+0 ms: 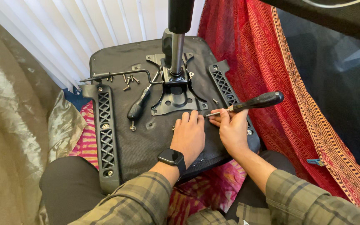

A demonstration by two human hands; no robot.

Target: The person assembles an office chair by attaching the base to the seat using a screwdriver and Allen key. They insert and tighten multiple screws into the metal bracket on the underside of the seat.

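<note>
An upturned black chair seat (146, 141) lies across my lap, underside up. A black metal mechanism plate (176, 98) with a gas cylinder (176, 46) is fixed at its middle. My left hand (189, 135) rests flat on the seat just below the plate, a black watch on its wrist. My right hand (232, 130) grips a black-handled screwdriver (255, 102), its tip pointing left toward the plate's lower right corner. Black armrest brackets sit at the left (105, 133) and right (226, 89) edges.
A second black-handled tool (138, 106) lies on the seat left of the plate. Several loose screws (129, 80) lie near the thin lever (117, 75). Red patterned cloth (271, 62) hangs to the right, white blinds (84, 25) behind, shiny grey fabric (13, 116) to the left.
</note>
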